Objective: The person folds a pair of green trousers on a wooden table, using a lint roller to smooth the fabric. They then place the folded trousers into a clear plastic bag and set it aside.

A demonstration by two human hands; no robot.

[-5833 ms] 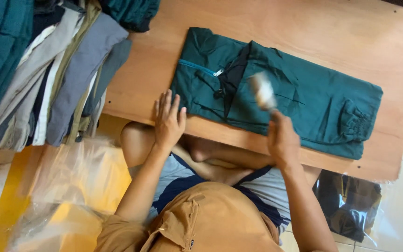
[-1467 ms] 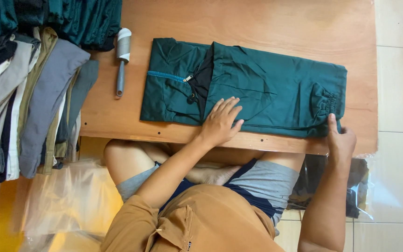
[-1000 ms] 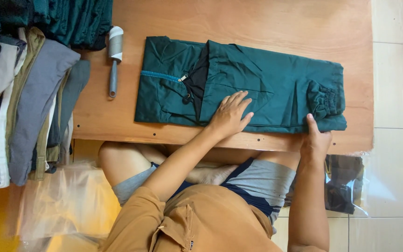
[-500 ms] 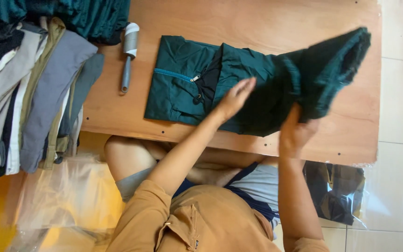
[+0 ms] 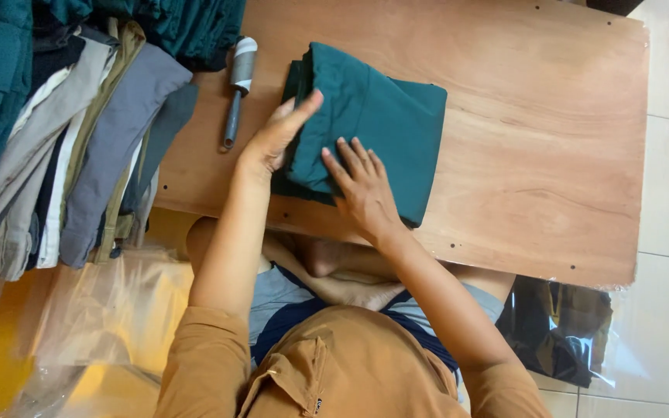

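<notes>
Both hands press a folded green garment (image 5: 381, 131) on a wooden table (image 5: 536, 155).

Clear plastic bags lie on the floor: one crumpled at lower left (image 5: 102, 310) over a yellow surface, one at lower right (image 5: 559, 325) under the table edge with dark cloth inside. A stack of folded clothes (image 5: 63, 131) in green, grey, khaki and white covers the table's left end, and a lint roller (image 5: 238, 89) with a grey handle lies just beside it. The garment sits near the table's front edge, left of centre. The left hand (image 5: 276, 139) lies flat along its left edge, fingers straight and together. The right hand (image 5: 361, 186) rests spread on top, fingers splayed, gripping nothing.
</notes>
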